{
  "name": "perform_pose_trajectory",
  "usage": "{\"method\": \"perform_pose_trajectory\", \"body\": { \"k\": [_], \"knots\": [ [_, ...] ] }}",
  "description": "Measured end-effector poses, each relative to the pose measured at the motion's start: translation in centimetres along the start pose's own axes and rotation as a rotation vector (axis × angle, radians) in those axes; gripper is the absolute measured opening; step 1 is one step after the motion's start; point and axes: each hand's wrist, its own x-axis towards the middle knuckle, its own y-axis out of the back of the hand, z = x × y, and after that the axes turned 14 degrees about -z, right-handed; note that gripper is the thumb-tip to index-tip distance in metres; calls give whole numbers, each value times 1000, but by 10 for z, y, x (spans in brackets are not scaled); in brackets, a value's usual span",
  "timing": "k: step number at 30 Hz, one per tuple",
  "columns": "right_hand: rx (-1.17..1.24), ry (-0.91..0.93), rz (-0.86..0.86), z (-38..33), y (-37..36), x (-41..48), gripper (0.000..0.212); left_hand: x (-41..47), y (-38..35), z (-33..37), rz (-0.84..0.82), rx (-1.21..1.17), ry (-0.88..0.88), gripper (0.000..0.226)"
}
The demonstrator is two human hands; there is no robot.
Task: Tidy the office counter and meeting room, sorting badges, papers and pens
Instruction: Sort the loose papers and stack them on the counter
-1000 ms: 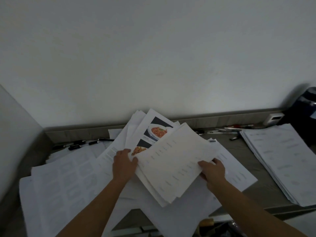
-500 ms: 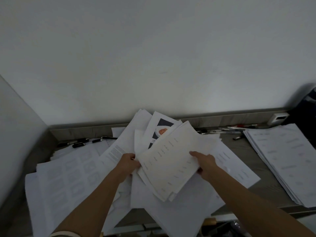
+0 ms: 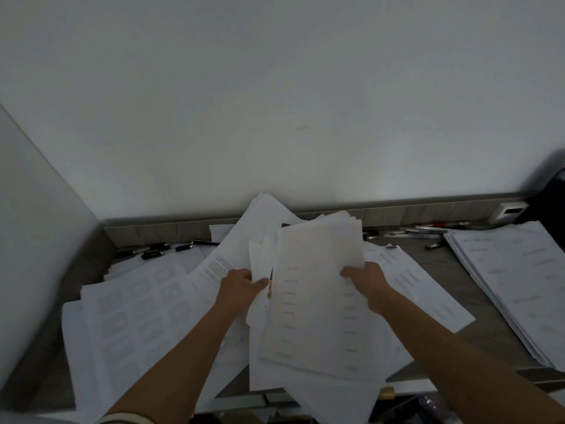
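Paper sheaf point(image 3: 318, 301) held above desk point(image 3: 428, 258).
Left hand point(image 3: 241, 287) pinches its left edge; right hand point(image 3: 367, 283) fingers point(image 3: 348, 273) clamp its right edge.

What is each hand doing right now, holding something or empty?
Left hand: grips loose white sheets.
Right hand: grips the right edge of the paper stack.
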Motion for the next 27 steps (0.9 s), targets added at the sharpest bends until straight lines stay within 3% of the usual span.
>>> {"method": "perform_pose_trajectory", "body": {
  "k": [2,5,9,11,14,18,20,23,27],
  "knots": [
    [66,0,-79,-1,-16,0,29,-4,-12,7,15,108,-38,38],
    [139,-59,-256,1,-25,-2,36,-7,-17,10,58,-57,-21,39],
    [33,-7,-320,1,-10,-10,30,-19,2,5,-176,-590,81,40],
    [5,51,-278,1,3,-12,40,-28,7,4,-311,-650,104,41],
    [11,39,-95,10,23,-21,45,-29,-6,14,-351,-507,23,38],
    [42,-29,132,41,43,-42,26,-13,-42,26,-190,118,-100,38],
    [5,-22,216,58,47,-52,26,-8,-55,28,-107,295,-104,41],
    [-57,23,318,71,48,-63,24,-6,-65,31,-55,218,-97,45],
    [8,75,328,66,44,-67,2,-6,-72,35,-112,53,-24,59]
  ]
}}
